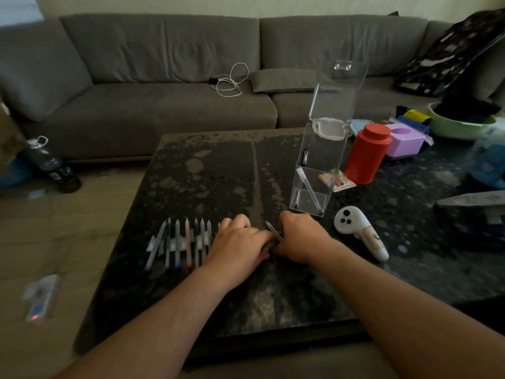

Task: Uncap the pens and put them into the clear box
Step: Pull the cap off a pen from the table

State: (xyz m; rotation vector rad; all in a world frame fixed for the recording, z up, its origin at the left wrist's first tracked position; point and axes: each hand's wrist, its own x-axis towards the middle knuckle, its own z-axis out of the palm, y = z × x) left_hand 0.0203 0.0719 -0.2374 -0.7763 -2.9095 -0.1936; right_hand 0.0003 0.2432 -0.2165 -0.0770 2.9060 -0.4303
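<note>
Both hands, left (240, 243) and right (297, 236), seemingly pinch one pen (274, 232), its tip poking out between them.

Readable text: none anywhere in view.
White controller (360, 233): a small dark mark on its handle, too blurred to read.
Bottle on the floor (53, 164): a label, illegible.
Card by the red canister (338, 181): print too small to read.

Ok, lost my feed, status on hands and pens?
Left hand and right hand both on one pen. Row of pens waiting left. Clear box open, one pen inside. Path clear.
</note>
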